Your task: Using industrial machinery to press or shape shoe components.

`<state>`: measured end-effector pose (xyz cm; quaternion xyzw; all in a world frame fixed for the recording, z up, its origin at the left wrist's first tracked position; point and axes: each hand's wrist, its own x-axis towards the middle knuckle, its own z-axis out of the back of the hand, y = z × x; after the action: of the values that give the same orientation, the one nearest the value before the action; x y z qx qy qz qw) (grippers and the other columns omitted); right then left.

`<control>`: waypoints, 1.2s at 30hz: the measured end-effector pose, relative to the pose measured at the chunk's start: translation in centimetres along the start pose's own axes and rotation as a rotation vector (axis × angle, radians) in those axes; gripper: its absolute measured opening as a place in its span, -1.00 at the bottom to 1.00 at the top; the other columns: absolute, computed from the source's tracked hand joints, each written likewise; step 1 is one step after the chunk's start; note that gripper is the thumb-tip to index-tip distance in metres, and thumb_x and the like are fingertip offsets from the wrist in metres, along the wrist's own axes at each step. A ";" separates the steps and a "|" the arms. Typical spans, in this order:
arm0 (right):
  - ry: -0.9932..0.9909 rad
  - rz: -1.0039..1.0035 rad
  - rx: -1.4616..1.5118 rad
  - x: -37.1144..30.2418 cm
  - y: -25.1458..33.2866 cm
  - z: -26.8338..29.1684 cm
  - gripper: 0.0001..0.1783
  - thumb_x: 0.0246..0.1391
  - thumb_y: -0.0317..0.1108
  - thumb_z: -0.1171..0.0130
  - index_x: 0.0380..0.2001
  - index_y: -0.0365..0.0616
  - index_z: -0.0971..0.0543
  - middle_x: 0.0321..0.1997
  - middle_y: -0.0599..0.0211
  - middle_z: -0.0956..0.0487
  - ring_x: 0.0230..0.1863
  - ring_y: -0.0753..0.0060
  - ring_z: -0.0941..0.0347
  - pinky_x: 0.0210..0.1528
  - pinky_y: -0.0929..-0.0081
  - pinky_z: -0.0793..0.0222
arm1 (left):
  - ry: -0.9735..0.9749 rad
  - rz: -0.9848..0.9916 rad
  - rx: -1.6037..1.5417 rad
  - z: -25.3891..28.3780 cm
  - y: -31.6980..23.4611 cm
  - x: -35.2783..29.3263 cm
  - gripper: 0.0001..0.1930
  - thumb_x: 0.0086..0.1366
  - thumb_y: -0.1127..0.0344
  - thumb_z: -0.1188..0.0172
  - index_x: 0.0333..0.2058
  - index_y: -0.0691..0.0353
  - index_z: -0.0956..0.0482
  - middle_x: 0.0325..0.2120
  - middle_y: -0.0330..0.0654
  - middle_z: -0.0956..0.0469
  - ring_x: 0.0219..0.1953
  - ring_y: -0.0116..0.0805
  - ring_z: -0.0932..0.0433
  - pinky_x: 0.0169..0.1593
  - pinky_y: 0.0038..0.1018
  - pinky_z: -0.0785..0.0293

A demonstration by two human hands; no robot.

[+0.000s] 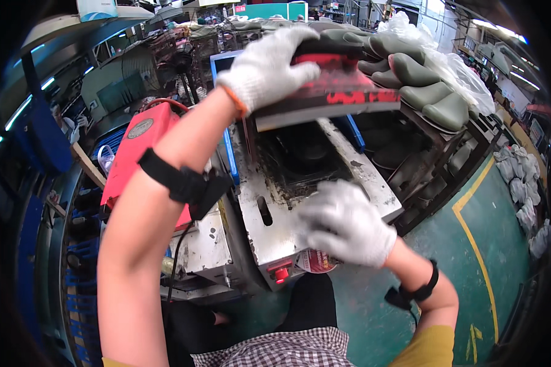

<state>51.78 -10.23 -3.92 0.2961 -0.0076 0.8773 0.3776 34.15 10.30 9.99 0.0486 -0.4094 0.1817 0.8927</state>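
Observation:
My left hand [270, 68], in a white knitted glove with an orange cuff, is at the left side of a raised lid [355, 95], worn red and black with a pale lower edge. Its fingers and thumb lie around the lid's upper left corner. Under the lid, a dark recess [300, 150] sits in a white, scuffed machine top [260, 183]; its contents are hard to make out. My right hand [349, 223], also gloved, hovers over the machine's front right part. Motion smears its fingers, and I see no object in it.
Dark green boots or shoes [438, 104] are heaped behind and right of the lid, beside clear plastic [465, 73]. A red machine [141, 147] stands at left. At the front are a red button [281, 275] and round red label [317, 262]. White bundles [520, 177] lie at right.

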 end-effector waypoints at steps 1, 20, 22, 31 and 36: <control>0.028 -0.004 -0.034 -1.7 1.5 -0.7 -0.55 -0.02 -0.13 -0.40 -0.05 -0.03 -0.66 -0.12 0.25 -0.66 0.11 0.02 -0.53 0.24 -0.06 -0.35 | -0.057 -0.054 0.036 -0.8 -0.6 -1.4 -0.43 0.27 0.19 -0.35 0.21 0.22 -0.45 0.03 0.08 -0.57 0.13 0.05 -0.57 0.26 -0.24 -0.46; -0.789 -0.318 -0.392 -9.8 -4.0 -3.4 -0.65 -0.11 -0.65 -0.17 -0.20 -0.11 -0.64 -0.19 0.20 -0.65 -0.04 0.03 -0.60 0.01 0.14 -0.53 | -0.145 -0.229 0.103 -11.7 -5.1 -14.8 -0.30 -0.07 0.54 -0.21 0.16 0.16 -0.40 0.02 -0.05 -0.50 0.15 0.11 -0.46 0.16 0.04 -0.42; -0.735 -0.541 -0.442 -8.5 -6.6 -2.0 -0.67 0.01 -0.63 -0.17 -0.13 -0.14 -0.65 -0.17 0.17 -0.67 -0.07 0.01 -0.59 0.04 0.18 -0.51 | -0.146 -0.221 0.098 -11.5 -5.0 -14.9 -0.30 -0.09 0.53 -0.21 0.16 0.16 -0.40 0.01 -0.04 -0.50 0.16 0.11 -0.45 0.17 0.05 -0.41; -0.339 -0.268 -0.443 2.3 -5.7 -1.2 -0.51 -0.19 -0.50 -0.30 -0.06 -0.05 -0.61 -0.13 0.16 -0.60 0.18 -0.08 -0.47 0.33 -0.07 -0.27 | 0.015 -0.111 -0.076 -10.3 -5.1 -14.1 -0.27 -0.02 0.37 -0.33 0.22 0.15 -0.39 0.05 0.03 -0.50 0.23 0.20 -0.43 0.28 0.17 -0.29; -0.371 -0.298 -0.426 3.7 -5.6 -1.6 -0.63 -0.21 -0.50 -0.31 -0.21 -0.06 -0.58 -0.18 0.14 -0.57 0.05 -0.11 -0.48 0.27 -0.07 -0.31 | 0.381 -0.107 -0.280 -5.2 -3.3 -12.5 -0.29 0.09 0.26 -0.34 0.25 0.24 -0.39 0.12 0.06 -0.47 0.30 0.25 -0.33 0.35 0.16 -0.24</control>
<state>52.69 -3.47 -4.48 0.3631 -0.2165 0.7220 0.5477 31.62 4.89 -2.58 -0.0892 -0.2518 0.0814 0.9602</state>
